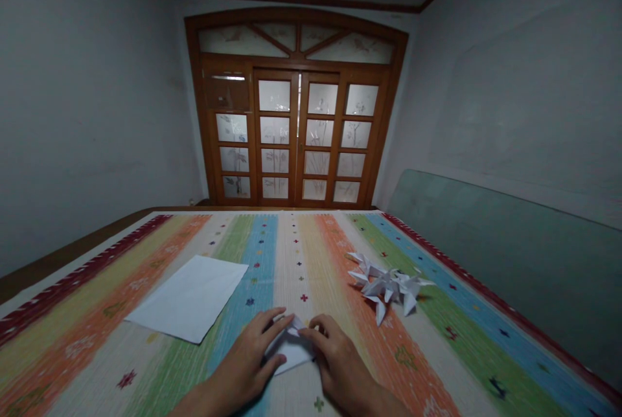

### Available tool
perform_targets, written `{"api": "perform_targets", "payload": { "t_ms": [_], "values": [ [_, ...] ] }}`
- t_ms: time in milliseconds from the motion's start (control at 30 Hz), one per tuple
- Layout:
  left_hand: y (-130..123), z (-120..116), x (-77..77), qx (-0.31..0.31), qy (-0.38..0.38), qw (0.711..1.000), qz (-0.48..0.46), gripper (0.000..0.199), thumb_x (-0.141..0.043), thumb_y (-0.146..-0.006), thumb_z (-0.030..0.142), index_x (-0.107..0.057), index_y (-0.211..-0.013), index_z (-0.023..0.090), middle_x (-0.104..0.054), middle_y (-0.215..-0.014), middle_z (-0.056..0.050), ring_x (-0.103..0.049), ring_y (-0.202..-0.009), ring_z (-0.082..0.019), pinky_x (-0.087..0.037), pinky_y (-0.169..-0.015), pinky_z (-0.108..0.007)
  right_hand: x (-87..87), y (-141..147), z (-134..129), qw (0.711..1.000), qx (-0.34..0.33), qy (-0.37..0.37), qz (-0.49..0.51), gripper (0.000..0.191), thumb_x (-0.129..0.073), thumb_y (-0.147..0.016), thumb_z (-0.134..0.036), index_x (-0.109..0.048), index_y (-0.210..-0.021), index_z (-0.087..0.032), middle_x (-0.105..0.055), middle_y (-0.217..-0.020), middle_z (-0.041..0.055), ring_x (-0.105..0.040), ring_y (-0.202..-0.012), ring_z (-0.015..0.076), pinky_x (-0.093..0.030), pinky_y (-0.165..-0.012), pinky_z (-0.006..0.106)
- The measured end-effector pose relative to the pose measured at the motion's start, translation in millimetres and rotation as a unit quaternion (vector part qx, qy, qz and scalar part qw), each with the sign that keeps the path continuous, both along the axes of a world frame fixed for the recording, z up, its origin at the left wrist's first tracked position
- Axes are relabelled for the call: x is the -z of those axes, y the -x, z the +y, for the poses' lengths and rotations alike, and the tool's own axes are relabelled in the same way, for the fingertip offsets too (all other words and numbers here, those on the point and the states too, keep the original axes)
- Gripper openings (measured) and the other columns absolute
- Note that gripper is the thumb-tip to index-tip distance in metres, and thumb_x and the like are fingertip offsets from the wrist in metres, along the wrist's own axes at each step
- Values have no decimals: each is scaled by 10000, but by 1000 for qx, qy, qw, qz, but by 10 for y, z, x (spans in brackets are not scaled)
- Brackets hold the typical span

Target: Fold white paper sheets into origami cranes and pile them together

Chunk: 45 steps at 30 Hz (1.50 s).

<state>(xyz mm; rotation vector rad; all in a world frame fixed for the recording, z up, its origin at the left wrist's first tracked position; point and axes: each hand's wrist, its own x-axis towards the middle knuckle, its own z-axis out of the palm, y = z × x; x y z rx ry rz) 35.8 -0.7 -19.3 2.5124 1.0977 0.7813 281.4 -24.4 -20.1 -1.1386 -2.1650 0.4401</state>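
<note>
Folded paper — peak forward, axis unclear

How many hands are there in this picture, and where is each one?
2. The left hand is at the left side of the partly folded paper, and the right hand is at its right side. Both touch it, and no others show.

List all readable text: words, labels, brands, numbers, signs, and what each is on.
None readable.
Loose sheet, part-folded paper at the hands, folded paper pieces: no writing visible.
Tablecloth: stripes and small motifs, no lettering seen.
Door panes: plant-like patterns; some marks too blurred to tell whether any are writing.
</note>
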Motion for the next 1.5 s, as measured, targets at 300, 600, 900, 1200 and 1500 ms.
{"api": "perform_targets", "payload": {
  "t_ms": [300, 600, 900, 1200, 1500],
  "values": [
    [5, -30, 9, 8, -62, 998, 29, 665, -630, -924, 115, -453, -1525, 337, -497, -1539, -115, -538, -1347, -321, -501, -1096, -525, -24, 22, 2, 998, -4, -40, -43, 501, -533, -821, 71, -675, -1208, -213, -600, -1143, 116, -620, -1003, 236, -531, -857, 344],
    [-6, -36, -27, 33, -74, 996, 46, 494, -619, -942, 118, -578, -1408, 276, -681, -1346, -84, -605, -1242, -296, -547, -1047, -502, 25, 8, 6, 998, -3, -26, -60, 474, -558, -819, 66, -707, -1157, -232, -627, -1037, 80, -624, -954, 220, -515, -830, 305],
    [10, -40, -33, 23, -50, 997, 57, 377, -606, -944, 122, -647, -1290, 268, -623, -1444, -90, -566, -1334, -309, -503, -1099, -520, 14, -65, 49, 998, -42, -25, -39, 427, -587, -824, 52, -753, -1119, -210, -692, -1037, 92, -657, -965, 215, -517, -842, 288],
    [-35, -61, -111, 21, -18, 999, 45, 366, -604, -921, 102, -640, -1253, 252, -629, -1411, -96, -572, -1321, -292, -496, -1108, -485, -98, -170, 118, 992, -96, -46, -66, 301, -618, -842, 10, -777, -990, -199, -731, -943, 88, -666, -898, 210, -483, -749, 267],
    [-11, -36, -95, 31, -20, 997, 72, 283, -599, -956, 142, -683, -1208, 242, -642, -1409, -100, -525, -1369, -321, -482, -1112, -541, -144, -310, 208, 991, -117, -20, -53, 283, -631, -802, 4, -799, -884, -209, -731, -791, 54, -647, -829, 203, -455, -736, 283]
  ]
}}
